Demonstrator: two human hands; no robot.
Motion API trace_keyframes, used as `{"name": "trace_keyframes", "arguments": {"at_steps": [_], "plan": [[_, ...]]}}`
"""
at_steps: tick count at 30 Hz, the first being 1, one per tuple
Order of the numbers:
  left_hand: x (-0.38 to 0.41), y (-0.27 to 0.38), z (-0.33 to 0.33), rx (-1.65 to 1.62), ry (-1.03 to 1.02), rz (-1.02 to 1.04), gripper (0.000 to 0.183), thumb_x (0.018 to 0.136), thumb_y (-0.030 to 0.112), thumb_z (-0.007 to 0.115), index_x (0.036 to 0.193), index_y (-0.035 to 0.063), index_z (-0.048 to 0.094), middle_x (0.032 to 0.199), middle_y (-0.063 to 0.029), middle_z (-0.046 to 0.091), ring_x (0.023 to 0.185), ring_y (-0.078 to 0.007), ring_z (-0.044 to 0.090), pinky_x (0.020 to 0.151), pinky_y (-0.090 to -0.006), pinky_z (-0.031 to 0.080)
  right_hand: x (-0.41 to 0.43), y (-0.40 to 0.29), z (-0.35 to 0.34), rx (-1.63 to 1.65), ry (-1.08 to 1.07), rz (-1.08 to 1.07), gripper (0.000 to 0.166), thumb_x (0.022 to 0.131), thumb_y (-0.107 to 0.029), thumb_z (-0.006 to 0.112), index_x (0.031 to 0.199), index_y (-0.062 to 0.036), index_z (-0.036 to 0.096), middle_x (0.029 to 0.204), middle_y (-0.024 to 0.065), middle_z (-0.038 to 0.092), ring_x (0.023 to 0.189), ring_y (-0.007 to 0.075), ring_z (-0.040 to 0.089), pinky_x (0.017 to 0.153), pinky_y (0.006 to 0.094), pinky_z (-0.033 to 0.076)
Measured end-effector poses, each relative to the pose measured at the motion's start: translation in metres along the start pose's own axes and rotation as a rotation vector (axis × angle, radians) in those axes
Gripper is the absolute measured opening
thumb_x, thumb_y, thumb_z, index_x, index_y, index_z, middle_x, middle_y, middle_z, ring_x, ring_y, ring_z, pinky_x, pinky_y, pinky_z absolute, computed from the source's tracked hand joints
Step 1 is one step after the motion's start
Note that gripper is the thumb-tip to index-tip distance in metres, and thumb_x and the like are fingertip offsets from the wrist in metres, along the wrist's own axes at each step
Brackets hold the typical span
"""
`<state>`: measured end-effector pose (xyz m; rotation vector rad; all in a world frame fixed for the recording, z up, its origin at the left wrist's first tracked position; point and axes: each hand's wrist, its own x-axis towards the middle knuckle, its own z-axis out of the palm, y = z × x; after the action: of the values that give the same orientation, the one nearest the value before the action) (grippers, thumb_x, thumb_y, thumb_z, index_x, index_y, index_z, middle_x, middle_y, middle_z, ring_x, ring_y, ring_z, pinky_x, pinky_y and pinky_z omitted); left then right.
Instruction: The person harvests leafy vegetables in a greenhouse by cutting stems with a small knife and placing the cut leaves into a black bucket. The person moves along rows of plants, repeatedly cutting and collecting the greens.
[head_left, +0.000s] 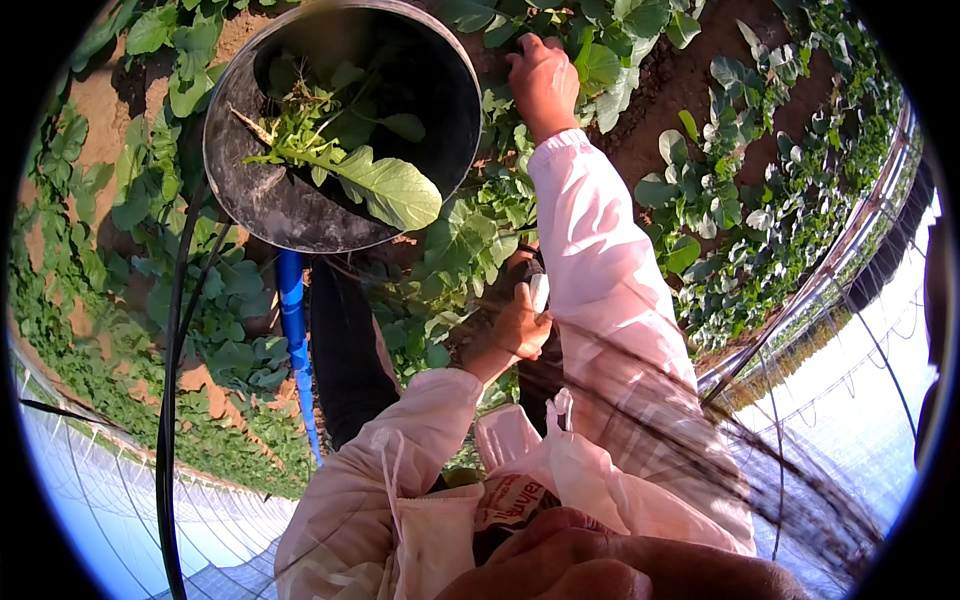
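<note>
My left hand (519, 326) is closed around a small white object (539, 291), possibly a tool handle; its far end is hard to make out. Ahead and to the right, my right hand (545, 79) reaches in at the base of broad leafy green plants (600, 64). Its fingers are bent, and the fingertips are hidden, so I cannot tell if they grip a stem. Left of that hand stands a dark bucket (247, 206). Inside it lie pulled leafy plants (337, 161) with pale roots, one large leaf lying towards the near rim.
Crop rows (720, 187) run over brown soil on both sides. A blue hose or strip (296, 337) lies beside my dark-clad leg (345, 360). Black cables (171, 375) hang at the left. Greenhouse film walls (862, 360) curve round the edges. Loose hair crosses my right sleeve.
</note>
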<state>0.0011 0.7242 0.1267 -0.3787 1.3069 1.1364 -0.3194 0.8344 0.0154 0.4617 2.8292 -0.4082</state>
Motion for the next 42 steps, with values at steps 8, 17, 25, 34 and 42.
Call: {"name": "trace_keyframes", "arguments": {"at_steps": [8,17,25,34,42], "plan": [[-0.028,0.065,-0.031,-0.206,-0.076,-0.172,0.035,0.095,0.019,0.059,0.111,0.0125,0.028,0.072,-0.0147,0.06,0.042,-0.0248,0.058,0.036,-0.0381,0.047,0.007,0.014,0.012,0.012,0.16,-0.096,0.01,0.081,-0.017,0.069,0.081,-0.0076,0.073,0.094,0.0127,0.068,0.079,0.0374,0.07,0.069,0.0457,0.057],[-0.024,0.058,-0.029,-0.128,-0.034,-0.182,0.032,0.095,0.019,0.059,0.11,0.0104,0.032,0.07,-0.015,0.061,0.042,-0.0254,0.059,0.036,-0.0383,0.048,-0.003,0.019,0.022,0.098,0.357,-0.14,0.006,0.079,-0.015,0.07,0.079,-0.0089,0.072,0.086,0.0101,0.068,0.073,0.0361,0.069,0.066,0.0436,0.057],[-0.026,0.059,-0.033,-0.205,-0.047,-0.159,0.038,0.094,0.021,0.061,0.114,0.0031,0.034,0.071,-0.0178,0.063,0.042,-0.0265,0.06,0.04,-0.0402,0.049,-0.003,0.019,-0.007,0.203,0.439,-0.08,0.006,0.078,-0.011,0.074,0.077,-0.0049,0.072,0.076,0.0121,0.064,0.07,0.0351,0.065,0.064,0.0436,0.052],[-0.022,0.058,-0.031,-0.177,-0.013,-0.141,0.036,0.093,0.022,0.06,0.108,0.0032,0.034,0.069,-0.0185,0.062,0.043,-0.0286,0.061,0.04,-0.0418,0.049,-0.061,-0.081,-0.127,0.845,0.345,-0.252,0.017,0.084,-0.01,0.08,0.098,-0.002,0.075,0.08,0.0105,0.068,0.067,0.0182,0.065,0.062,0.0274,0.051],[-0.025,0.063,-0.032,-0.14,0.004,-0.108,0.035,0.094,0.023,0.061,0.107,0.0036,0.035,0.071,-0.0178,0.061,0.047,-0.0291,0.061,0.042,-0.0414,0.05,-0.025,-0.001,-0.017,0.335,0.155,-0.093,0.014,0.086,-0.012,0.068,0.095,-0.004,0.075,0.087,0.0198,0.071,0.077,0.0374,0.07,0.069,0.0456,0.057]]}}
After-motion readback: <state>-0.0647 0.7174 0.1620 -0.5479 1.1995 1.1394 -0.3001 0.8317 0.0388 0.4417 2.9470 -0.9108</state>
